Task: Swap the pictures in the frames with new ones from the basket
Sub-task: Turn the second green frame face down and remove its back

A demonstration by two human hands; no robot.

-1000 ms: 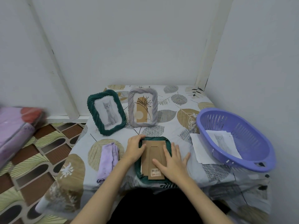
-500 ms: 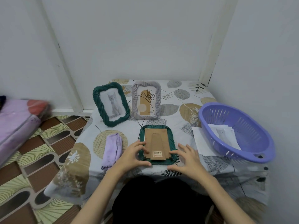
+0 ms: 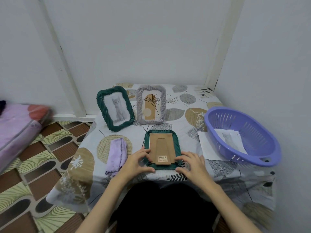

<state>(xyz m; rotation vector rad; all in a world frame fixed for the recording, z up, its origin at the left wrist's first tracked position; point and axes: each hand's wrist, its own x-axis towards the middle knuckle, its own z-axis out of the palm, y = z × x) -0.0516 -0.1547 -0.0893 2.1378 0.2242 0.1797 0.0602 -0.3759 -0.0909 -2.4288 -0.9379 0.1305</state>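
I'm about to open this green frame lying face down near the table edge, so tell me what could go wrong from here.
1. The face-down green frame lies close to the table's front edge; pulled by the left hand and right hand, it might slide off.
2. The loose white sheet tucked partly under the purple basket could crease or be swept away.
3. The standing cat frame and grey frame could topple if the cloth shifts.

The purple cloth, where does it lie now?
In the head view, the purple cloth lies folded on the table, left of the face-down green frame and beside the left hand.
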